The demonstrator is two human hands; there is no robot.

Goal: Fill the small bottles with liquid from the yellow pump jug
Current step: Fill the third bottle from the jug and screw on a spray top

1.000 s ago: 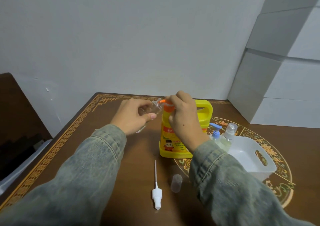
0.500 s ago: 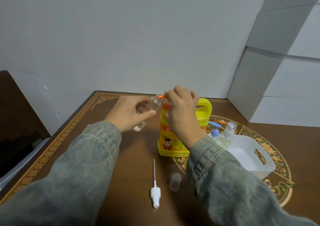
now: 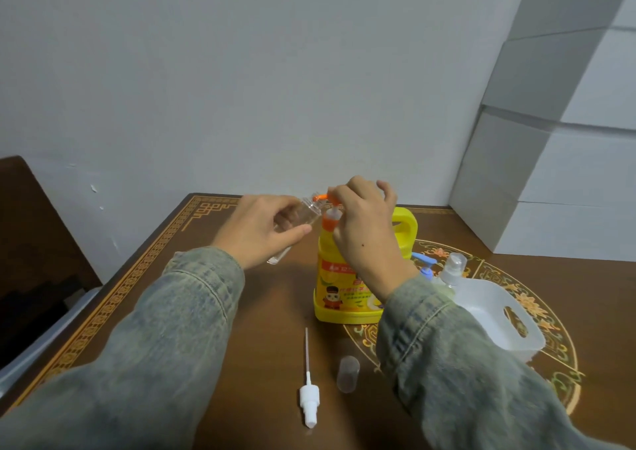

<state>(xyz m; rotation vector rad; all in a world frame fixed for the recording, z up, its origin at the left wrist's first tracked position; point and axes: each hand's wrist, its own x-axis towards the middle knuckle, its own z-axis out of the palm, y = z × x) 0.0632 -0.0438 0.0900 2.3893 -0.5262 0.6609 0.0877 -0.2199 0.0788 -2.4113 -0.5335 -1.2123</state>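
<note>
Table (image 3: 275,312) is brown wood with a gold patterned border; far edge butts the wall, left edge runs diagonally down toward the viewer. White boxes (image 3: 550,174) stacked at the far right corner. Bare wood left of the jug and in front between the sleeves.

White basket (image 3: 495,315) sits right of centre, near the right forearm. Yellow pump jug (image 3: 344,287) stands upright mid-table, handle on its right side, orange pump head (image 3: 325,197) on top with the spout pointing left.

Two capped small bottles just behind the basket's left end: one with a blue pump (image 3: 426,267), one clear sprayer (image 3: 453,269).

Left hand (image 3: 261,229) is raised left of the jug, fingers curled round a clear small bottle (image 3: 296,225), tilted, mouth up against the spout tip. Right hand (image 3: 364,229) is over the pump head, fingertips on top of it; last fingers spread loose.

On the near table: white spray head (image 3: 309,399) with its long dip tube lying flat, and a clear cap (image 3: 347,373) lying just right of it, apart.
</note>
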